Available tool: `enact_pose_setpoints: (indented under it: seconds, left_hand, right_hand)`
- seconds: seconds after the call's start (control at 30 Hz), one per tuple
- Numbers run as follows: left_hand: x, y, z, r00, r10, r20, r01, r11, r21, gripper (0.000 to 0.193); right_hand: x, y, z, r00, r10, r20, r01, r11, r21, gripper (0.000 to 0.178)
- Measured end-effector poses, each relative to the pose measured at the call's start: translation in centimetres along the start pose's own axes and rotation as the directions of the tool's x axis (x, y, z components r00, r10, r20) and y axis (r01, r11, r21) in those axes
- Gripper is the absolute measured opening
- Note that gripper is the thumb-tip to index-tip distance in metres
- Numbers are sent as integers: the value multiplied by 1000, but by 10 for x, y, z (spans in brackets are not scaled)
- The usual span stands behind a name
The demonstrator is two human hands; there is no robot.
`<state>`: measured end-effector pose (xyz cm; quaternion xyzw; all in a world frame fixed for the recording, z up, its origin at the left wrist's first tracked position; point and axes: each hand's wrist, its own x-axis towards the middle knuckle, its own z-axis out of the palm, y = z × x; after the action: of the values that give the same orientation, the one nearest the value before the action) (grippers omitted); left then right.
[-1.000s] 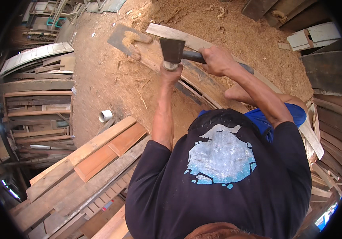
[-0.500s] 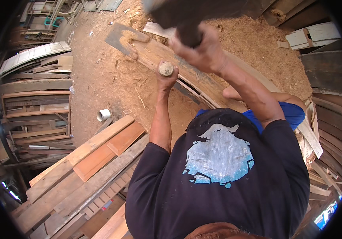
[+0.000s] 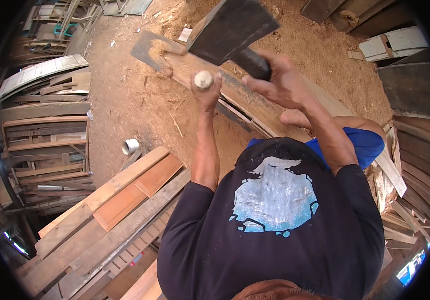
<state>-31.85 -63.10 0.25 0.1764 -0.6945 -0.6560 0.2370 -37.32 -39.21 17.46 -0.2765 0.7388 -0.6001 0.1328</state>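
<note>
My left hand [image 3: 206,97] is wrapped round the upright handle of what looks like a chisel [image 3: 204,80]. Only its pale round butt shows; the blade is hidden beneath my fist. Just to the right, my right hand [image 3: 286,82] grips the black handle of a mallet [image 3: 232,31]. The mallet's big dark block head is raised beyond my left hand and apart from the chisel. Below both hands lies a long wooden plank [image 3: 247,98], running from far left to near right, with curved cut-outs and sawdust at its far end.
Sawdust covers the ground [image 3: 140,95]. My bent leg [image 3: 296,119] rests by the plank's near end. Boards and a panelled piece [image 3: 120,205] are stacked at near left, beside a white cup-like container [image 3: 130,146]. More timber [image 3: 45,107] is piled left, with dark boards [image 3: 407,90] right.
My right hand has come nearer and to the right with the mallet, whose head now shows more fully. My left hand and the chisel have shifted slightly left and away.
</note>
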Motion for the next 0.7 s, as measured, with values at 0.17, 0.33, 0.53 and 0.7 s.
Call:
enact_pose_setpoints:
  seconds: [0.17,0.33,0.53,0.7]
  left_hand:
    - [26,36,17,991,-41,128,30,996,90,23]
    - [32,17,19,984,-103,146,85,988,126,20]
    - [35,13,25,979,-147,142,124,980,158,21]
    - [39,13,24,977,-154,146,124,973,195,20]
  right_hand:
    - [-8,-24,-20,979,-58,-193,90,983,162,33]
    - [-17,-19,-31,955,51,-291,33,961,275,37]
    - [-15,-21,-49,922,72,-380,24,970,242,34]
    - [-7,-22,-58,901,-38,-433,152,960,233,27]
